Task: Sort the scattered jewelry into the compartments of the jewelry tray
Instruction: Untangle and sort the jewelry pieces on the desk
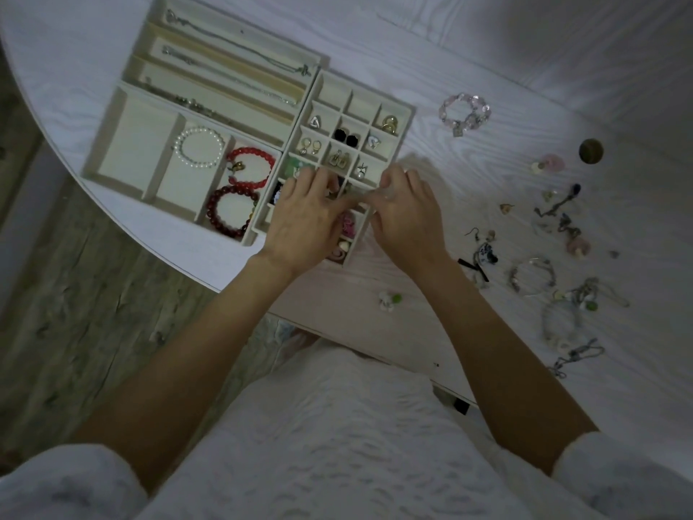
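Note:
The cream jewelry tray (pixel 407 118) with small square compartments lies at centre, holding several earrings and rings. My left hand (pixel 303 219) and my right hand (pixel 408 215) meet over its near cells, fingertips together around something small and blurred that I cannot make out. A larger tray (pixel 108 144) to the left holds a pearl bracelet (pixel 198 147), two red bead bracelets (pixel 250 167) and several chains in long slots. Scattered jewelry lies on the table to the right: a pink bead bracelet (pixel 465 112), a blue-and-white piece with a black bow (pixel 483 257), and tangled chains (pixel 573 320).
The white wood-grain table (pixel 487 61) has a curved edge at left, over a grey floor. A round brass-coloured object (pixel 591 151) sits at far right. A small white and green piece (pixel 390 299) lies near the table's front edge. My white clothing fills the bottom.

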`<state>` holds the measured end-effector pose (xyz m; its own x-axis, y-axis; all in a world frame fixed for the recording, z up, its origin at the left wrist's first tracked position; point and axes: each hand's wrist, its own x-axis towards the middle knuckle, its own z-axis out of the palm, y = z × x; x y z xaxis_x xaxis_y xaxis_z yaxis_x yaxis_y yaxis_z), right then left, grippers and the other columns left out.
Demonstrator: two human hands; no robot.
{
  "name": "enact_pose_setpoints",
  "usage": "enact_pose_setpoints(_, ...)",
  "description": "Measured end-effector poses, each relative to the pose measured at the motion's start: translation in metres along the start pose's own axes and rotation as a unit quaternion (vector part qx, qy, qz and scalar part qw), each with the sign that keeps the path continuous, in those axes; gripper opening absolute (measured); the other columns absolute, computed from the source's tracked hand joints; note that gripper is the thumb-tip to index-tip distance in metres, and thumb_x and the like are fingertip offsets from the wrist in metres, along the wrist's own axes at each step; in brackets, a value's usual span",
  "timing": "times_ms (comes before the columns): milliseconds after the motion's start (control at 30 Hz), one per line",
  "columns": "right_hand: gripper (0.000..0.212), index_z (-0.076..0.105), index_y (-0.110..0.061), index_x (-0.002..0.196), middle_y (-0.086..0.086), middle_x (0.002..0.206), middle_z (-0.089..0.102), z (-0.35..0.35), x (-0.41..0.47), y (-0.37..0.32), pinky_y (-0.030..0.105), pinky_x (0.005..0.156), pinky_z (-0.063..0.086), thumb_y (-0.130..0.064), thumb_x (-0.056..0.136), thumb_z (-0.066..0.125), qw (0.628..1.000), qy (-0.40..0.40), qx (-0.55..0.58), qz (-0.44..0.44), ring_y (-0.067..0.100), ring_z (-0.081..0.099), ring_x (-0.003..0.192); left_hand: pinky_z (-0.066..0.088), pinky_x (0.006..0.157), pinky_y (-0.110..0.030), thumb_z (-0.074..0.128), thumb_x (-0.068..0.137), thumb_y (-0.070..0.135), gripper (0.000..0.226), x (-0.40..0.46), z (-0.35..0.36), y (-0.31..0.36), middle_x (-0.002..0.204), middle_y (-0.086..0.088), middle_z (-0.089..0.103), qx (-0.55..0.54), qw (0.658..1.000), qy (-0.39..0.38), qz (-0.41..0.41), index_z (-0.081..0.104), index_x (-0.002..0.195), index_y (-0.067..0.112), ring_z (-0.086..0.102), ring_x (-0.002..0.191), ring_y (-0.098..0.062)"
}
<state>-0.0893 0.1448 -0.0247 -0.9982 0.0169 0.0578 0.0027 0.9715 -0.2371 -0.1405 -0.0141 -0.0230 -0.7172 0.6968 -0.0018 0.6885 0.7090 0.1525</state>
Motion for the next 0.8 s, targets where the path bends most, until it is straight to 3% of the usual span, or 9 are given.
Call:
enact_pose_setpoints(200, 0.017, 0.071, -0.009, 0.084, 0.009, 0.088, 0.055, 0.004, 0.004, 0.000, 0.033, 0.063, 0.040, -0.008, 0.082, 0.055, 1.000, 0.018, 0.010, 0.010, 0.026, 0.050, 0.081, 0.031, 0.075, -0.035, 0.036, 0.082, 0.023, 0.042, 0.008, -0.001, 0.002, 0.101, -0.012, 0.052, -0.040, 0.998, -0.038, 0.000, 0.066, 0.112, 0.024, 0.042, 0.092, -0.029)
enact_pose_setpoints(367, 0.014, 0.072, -0.009, 0.080, 0.011, 0.085, 0.054, 0.006, 0.005, 0.002, 0.036, 0.062, 0.042, -0.003, 0.077, 0.059, 0.999, 0.029, 0.016, 0.013, 0.028, 0.051, 0.079, 0.032, 0.073, -0.037, 0.060, 0.083, 0.016, 0.022, 0.010, -0.005, -0.008, 0.099, -0.013, 0.053, -0.037, 0.999, -0.016, -0.003, 0.072, 0.101, 0.019, 0.046, 0.093, -0.032)
enact_pose_setpoints(533, 0.015, 0.073, -0.007, 0.082, 0.013, 0.085, 0.055, 0.004, 0.005, 0.003, 0.037, 0.062, 0.045, -0.003, 0.078, 0.060, 0.998, 0.041, 0.047, 0.006, 0.030, 0.052, 0.079, 0.037, 0.076, -0.039, 0.056, 0.085, 0.018, 0.026, 0.007, -0.006, -0.012, 0.111, -0.015, 0.056, -0.051, 0.999, -0.006, -0.009, 0.070, 0.107, 0.017, 0.049, 0.097, -0.033)
enact_pose_setpoints(800, 0.011, 0.070, -0.007, 0.078, 0.011, 0.083, 0.056, 0.008, 0.002, -0.001, 0.034, 0.061, 0.040, -0.001, 0.073, 0.062, 0.999, 0.045, 0.011, 0.023, 0.028, 0.052, 0.077, 0.037, 0.074, -0.038, 0.065, 0.081, 0.009, 0.028, 0.010, -0.003, -0.007, 0.100, -0.012, 0.056, -0.014, 1.000, -0.008, 0.005, 0.071, 0.107, 0.016, 0.050, 0.096, -0.033)
